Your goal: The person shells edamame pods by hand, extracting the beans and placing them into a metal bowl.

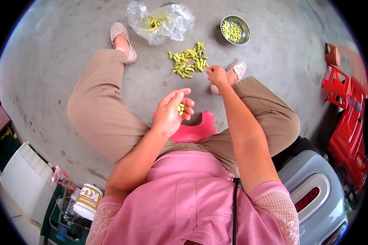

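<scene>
My left hand (175, 107) is cupped with its fingers curled around a few shelled green soybeans (181, 108), held above the pink stool. Closed in a pinch, my right hand (216, 76) is at the near right edge of a loose pile of soybean pods (188, 61) on the floor. Whatever its fingertips hold is hidden. Beyond the pile, a round metal bowl (248, 36) contains shelled green beans. To the left of that bowl, a crumpled clear plastic bag (178, 22) has more pods inside.
The pink stool (196, 130) is between my legs, and my shoes flank the pile on the grey concrete floor (90, 24). Red plastic stools (337, 87) are at the right, above a grey scooter body (315, 192). A white labelled tub (88, 200) is at lower left.
</scene>
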A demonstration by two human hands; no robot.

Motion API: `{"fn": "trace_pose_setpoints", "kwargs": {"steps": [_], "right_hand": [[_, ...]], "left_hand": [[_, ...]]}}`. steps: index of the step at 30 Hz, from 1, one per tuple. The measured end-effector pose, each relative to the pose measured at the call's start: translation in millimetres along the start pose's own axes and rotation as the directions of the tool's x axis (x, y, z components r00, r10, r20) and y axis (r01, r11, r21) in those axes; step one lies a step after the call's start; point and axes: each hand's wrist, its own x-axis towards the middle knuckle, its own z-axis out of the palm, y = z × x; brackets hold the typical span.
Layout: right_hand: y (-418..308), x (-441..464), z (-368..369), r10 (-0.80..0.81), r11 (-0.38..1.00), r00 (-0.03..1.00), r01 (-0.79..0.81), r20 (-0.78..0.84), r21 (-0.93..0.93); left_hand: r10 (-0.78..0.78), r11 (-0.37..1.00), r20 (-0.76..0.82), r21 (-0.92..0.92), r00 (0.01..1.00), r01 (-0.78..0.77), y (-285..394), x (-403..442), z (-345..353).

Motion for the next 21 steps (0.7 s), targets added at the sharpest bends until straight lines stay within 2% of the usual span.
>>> {"fn": "trace_pose_setpoints", "kwargs": {"steps": [6,10,12,13,15,16,18,19,21], "right_hand": [[16,10,13,0.038,0.999,0.998,-0.038,0.042,0.003],[20,17,27,0.128,0.992,0.986,-0.126,0.102,-0.026],[14,20,32,0.01,0.994,1.0,-0.008,0.019,-0.112],[7,22,32,0.021,0.994,0.999,-0.018,0.03,-0.112],[-3,26,33,-0.066,0.958,0.996,0.079,0.054,-0.277],[-1,30,36,-0.059,0.958,0.996,0.074,0.062,-0.276],[-1,41,38,-0.101,0.856,0.987,0.151,0.127,-0.494],[-1,42,37,-0.143,0.844,0.984,0.176,0.104,-0.506],[-7,39,27,-0.124,0.872,0.985,0.165,0.118,-0.462]], "left_hand": [[-0.086,0.996,-0.032,0.006,0.996,0.086,0,6,5],[-0.102,0.995,-0.049,0.014,0.994,0.103,-5,12,5],[-0.159,0.987,-0.025,0.019,0.987,0.16,-2,13,8],[-0.183,0.982,-0.048,0.049,0.982,0.185,1,13,13],[-0.215,0.975,-0.037,0.048,0.976,0.217,6,13,15],[-0.217,0.975,-0.03,0.044,0.976,0.218,7,14,16],[-0.208,0.977,-0.041,0.038,0.977,0.21,9,15,17],[-0.194,0.98,-0.045,0.036,0.98,0.195,9,15,17],[-0.186,0.982,-0.044,0.037,0.982,0.188,10,12,18]]}}
